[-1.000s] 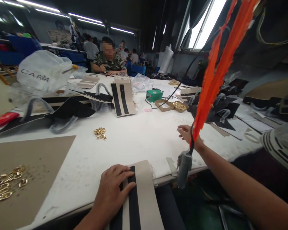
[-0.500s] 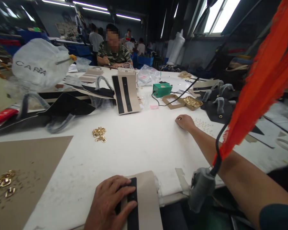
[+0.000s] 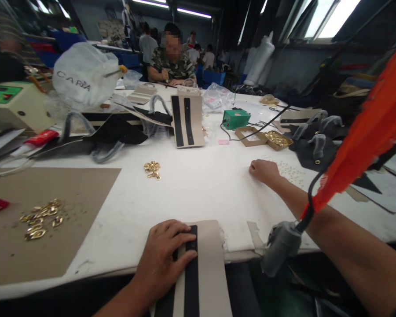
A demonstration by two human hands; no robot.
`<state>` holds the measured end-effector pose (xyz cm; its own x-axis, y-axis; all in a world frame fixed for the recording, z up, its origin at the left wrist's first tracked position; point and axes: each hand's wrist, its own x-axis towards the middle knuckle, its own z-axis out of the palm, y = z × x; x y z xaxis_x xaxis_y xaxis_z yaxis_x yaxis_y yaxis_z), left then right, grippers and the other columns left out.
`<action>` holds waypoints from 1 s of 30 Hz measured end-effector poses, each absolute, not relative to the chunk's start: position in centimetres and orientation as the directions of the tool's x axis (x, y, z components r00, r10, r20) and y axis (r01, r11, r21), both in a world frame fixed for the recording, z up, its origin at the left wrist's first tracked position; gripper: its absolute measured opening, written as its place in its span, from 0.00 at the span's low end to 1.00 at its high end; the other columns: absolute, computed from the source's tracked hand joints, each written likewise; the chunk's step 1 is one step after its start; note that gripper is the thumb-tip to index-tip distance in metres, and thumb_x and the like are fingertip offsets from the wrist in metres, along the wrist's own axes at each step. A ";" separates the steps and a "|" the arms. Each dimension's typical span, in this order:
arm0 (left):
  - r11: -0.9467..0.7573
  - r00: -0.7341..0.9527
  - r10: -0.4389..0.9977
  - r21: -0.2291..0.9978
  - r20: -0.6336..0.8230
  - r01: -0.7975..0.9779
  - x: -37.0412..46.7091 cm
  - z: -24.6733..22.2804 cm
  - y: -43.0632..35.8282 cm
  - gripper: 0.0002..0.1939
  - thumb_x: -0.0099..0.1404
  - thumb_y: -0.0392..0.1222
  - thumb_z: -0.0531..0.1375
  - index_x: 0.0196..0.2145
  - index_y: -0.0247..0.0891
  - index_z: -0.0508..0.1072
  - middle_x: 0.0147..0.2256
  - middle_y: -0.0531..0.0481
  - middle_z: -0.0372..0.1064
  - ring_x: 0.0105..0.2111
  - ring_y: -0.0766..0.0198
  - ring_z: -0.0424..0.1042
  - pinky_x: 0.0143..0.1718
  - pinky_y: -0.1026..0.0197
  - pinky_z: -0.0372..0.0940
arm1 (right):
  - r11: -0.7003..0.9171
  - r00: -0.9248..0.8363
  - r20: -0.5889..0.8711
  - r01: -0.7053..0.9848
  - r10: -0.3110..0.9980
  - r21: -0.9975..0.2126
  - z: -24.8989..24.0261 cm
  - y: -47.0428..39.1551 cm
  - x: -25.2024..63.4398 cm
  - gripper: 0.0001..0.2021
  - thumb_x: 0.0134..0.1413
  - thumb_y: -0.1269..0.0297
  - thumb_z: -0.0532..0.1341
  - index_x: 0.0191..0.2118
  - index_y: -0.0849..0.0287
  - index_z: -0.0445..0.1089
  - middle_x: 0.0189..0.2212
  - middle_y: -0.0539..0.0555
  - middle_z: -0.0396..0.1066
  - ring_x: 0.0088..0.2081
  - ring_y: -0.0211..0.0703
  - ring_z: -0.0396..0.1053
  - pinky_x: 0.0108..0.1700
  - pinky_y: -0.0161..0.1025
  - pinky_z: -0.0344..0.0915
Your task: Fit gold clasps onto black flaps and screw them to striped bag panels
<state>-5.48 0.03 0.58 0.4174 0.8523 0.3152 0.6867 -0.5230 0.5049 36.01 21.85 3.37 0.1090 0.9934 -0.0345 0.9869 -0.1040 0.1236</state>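
My left hand [image 3: 170, 253] lies on a beige panel [image 3: 209, 259] with black strips, at the table's front edge. Its fingers are stretched out across a black strip [image 3: 192, 275]. My right hand [image 3: 264, 171] is farther forward on the right, low over the white table, with its fingers curled together. Whatever those fingers may pinch is hidden. Right beside that hand lie many tiny gold-coloured pieces [image 3: 292, 172], scattered on the tabletop.
A grey cylindrical tool [image 3: 280, 248] hangs by my right forearm, with orange cloth [image 3: 359, 127] above. Gold buckle-like pieces [image 3: 152, 169] lie mid-table, more [image 3: 41, 218] on a brown sheet [image 3: 86, 189]. Beyond stand a green box [image 3: 236, 119], a gold-filled tray [image 3: 279, 140] and a co-worker [image 3: 171, 61].
The view has swung left, so the table's contents sit farther right. My right hand has turned slightly, and its fingertips show less. My left hand stays on the panel.
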 end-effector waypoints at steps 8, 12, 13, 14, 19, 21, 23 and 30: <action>-0.450 0.383 0.890 0.612 0.247 0.650 -5.0 1.7 -0.6 0.15 0.61 0.45 0.73 0.46 0.48 0.82 0.51 0.49 0.79 0.55 0.49 0.72 0.59 0.43 0.60 | -0.109 0.108 0.015 0.973 0.994 0.203 1.9 20.9 36.3 0.18 0.74 0.63 0.50 0.51 0.63 0.77 0.52 0.69 0.75 0.50 0.57 0.74 0.45 0.45 0.62; -0.462 0.376 0.885 0.616 0.274 0.638 -4.9 1.5 -1.0 0.14 0.59 0.45 0.75 0.44 0.48 0.82 0.50 0.52 0.79 0.54 0.52 0.73 0.58 0.46 0.60 | -0.127 0.117 0.065 0.975 0.991 0.182 1.5 20.6 36.0 0.18 0.75 0.64 0.49 0.52 0.63 0.75 0.51 0.70 0.73 0.48 0.56 0.73 0.42 0.45 0.60; -0.468 0.375 0.882 0.614 0.284 0.636 -4.9 1.4 -1.0 0.14 0.59 0.45 0.75 0.43 0.48 0.82 0.49 0.53 0.79 0.54 0.52 0.73 0.57 0.46 0.60 | -0.128 0.117 0.070 0.976 0.991 0.175 1.5 20.6 36.0 0.18 0.75 0.65 0.49 0.52 0.64 0.75 0.51 0.70 0.73 0.48 0.55 0.72 0.42 0.45 0.59; -0.473 0.376 0.880 0.611 0.291 0.635 -4.9 1.4 -1.1 0.14 0.59 0.46 0.75 0.43 0.48 0.82 0.49 0.53 0.80 0.54 0.52 0.73 0.57 0.46 0.59 | -0.126 0.115 0.072 0.978 0.991 0.168 1.6 20.6 36.0 0.17 0.75 0.65 0.49 0.52 0.64 0.75 0.50 0.70 0.73 0.47 0.55 0.72 0.41 0.45 0.58; -0.472 0.381 0.880 0.597 0.283 0.648 -4.9 1.3 -1.2 0.14 0.60 0.46 0.75 0.44 0.49 0.82 0.50 0.52 0.79 0.54 0.52 0.72 0.57 0.46 0.59 | -0.105 0.097 0.064 0.986 0.993 0.132 1.7 20.9 36.4 0.14 0.73 0.70 0.54 0.51 0.64 0.76 0.47 0.70 0.72 0.44 0.51 0.70 0.38 0.46 0.53; -0.469 0.382 0.882 0.598 0.276 0.650 -4.9 1.4 -1.2 0.14 0.60 0.47 0.75 0.44 0.49 0.82 0.50 0.52 0.80 0.54 0.52 0.72 0.57 0.46 0.59 | -0.094 0.088 0.063 0.990 0.994 0.109 1.7 21.1 36.6 0.14 0.72 0.71 0.54 0.51 0.64 0.77 0.48 0.70 0.72 0.44 0.51 0.71 0.39 0.47 0.52; -0.468 0.384 0.882 0.600 0.273 0.649 -4.9 1.4 -1.2 0.14 0.60 0.47 0.75 0.44 0.49 0.82 0.50 0.52 0.80 0.54 0.52 0.72 0.57 0.46 0.59 | -0.091 0.086 0.061 0.993 0.994 0.081 1.7 21.2 36.7 0.13 0.72 0.72 0.55 0.50 0.66 0.77 0.49 0.71 0.73 0.45 0.52 0.72 0.39 0.48 0.52; -0.473 0.384 0.880 0.592 0.280 0.653 -4.8 1.2 -1.2 0.15 0.60 0.47 0.75 0.45 0.49 0.82 0.50 0.53 0.79 0.54 0.53 0.72 0.58 0.47 0.59 | -0.122 0.122 0.014 0.992 0.992 -0.028 2.9 21.8 36.3 0.09 0.64 0.82 0.58 0.41 0.75 0.77 0.48 0.80 0.73 0.49 0.55 0.75 0.40 0.52 0.51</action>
<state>-4.82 -1.21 1.19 0.3838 0.8798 0.2804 0.6525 -0.4733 0.5918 36.26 21.83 2.90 0.1222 0.9924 0.0139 0.9922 -0.1218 -0.0282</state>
